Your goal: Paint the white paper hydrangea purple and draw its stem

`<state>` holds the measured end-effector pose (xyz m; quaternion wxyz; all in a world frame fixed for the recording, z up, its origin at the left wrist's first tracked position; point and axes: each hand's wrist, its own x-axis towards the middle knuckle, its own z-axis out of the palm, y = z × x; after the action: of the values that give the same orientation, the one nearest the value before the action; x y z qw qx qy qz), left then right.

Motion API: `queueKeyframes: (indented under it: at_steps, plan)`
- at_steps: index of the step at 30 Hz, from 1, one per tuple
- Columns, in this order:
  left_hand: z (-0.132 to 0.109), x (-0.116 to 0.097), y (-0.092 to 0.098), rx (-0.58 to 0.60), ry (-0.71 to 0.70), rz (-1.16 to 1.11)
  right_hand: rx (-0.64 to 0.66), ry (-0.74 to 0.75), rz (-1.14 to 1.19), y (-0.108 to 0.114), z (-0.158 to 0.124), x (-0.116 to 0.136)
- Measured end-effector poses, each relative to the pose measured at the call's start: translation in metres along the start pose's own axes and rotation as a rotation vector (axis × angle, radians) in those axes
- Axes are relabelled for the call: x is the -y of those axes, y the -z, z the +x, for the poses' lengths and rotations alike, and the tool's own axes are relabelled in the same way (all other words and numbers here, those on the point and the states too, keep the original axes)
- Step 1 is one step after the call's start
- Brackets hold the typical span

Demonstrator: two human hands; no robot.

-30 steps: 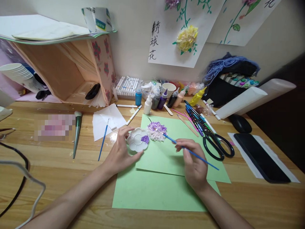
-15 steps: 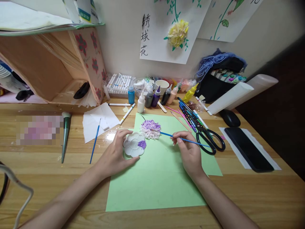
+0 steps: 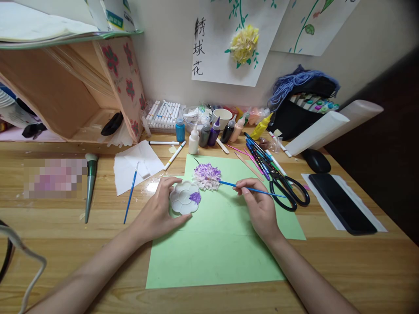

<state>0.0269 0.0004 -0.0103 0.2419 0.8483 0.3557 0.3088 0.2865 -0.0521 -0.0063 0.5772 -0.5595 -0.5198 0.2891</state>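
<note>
My left hand (image 3: 163,209) grips a white flower-shaped paint palette (image 3: 180,201) by its left edge, thumb below and fingers above. Purple paint (image 3: 195,198) sits in the palette's right-hand well. Between the fingers of my right hand (image 3: 258,207) is a thin blue paintbrush (image 3: 244,188). Its bristles touch the lower part of a ruffled flower (image 3: 207,176), purple on top and paler whitish-pink below. The flower lies on green paper (image 3: 212,261), near its far edge.
Black scissors (image 3: 288,192) and several pens lie right of the paper, with a phone (image 3: 342,204) beyond. Paint bottles (image 3: 214,131) stand behind it. To the left are white paper (image 3: 131,174), another blue brush (image 3: 131,196) and a large green-handled brush (image 3: 91,187).
The brush in my right hand has shifted very slightly, its handle end a little higher and further left. My left hand and the palette stay nearly the same.
</note>
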Motion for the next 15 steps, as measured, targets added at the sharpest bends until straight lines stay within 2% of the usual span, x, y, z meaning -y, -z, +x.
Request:
queueKeyframes:
  at_steps: [3, 7, 12, 15]
  plan:
    - [0.0001, -0.0004, 0.0002, 0.012, 0.002, 0.004, -0.035, 0.023, 0.016, 0.0012, 0.0008, -0.0001]
    - [0.0011, -0.0006, 0.0002, 0.032, 0.011, 0.009, 0.009, 0.010, 0.001, 0.0028, 0.0017, -0.0006]
    - [0.0017, -0.0008, 0.0007, 0.027, -0.005, 0.011, -0.041, 0.015, 0.008, 0.0049, 0.0028, -0.0010]
    - [0.0015, -0.0013, 0.0011, 0.026, -0.004, 0.010, -0.007, 0.009, -0.002, 0.0051, 0.0024, -0.0009]
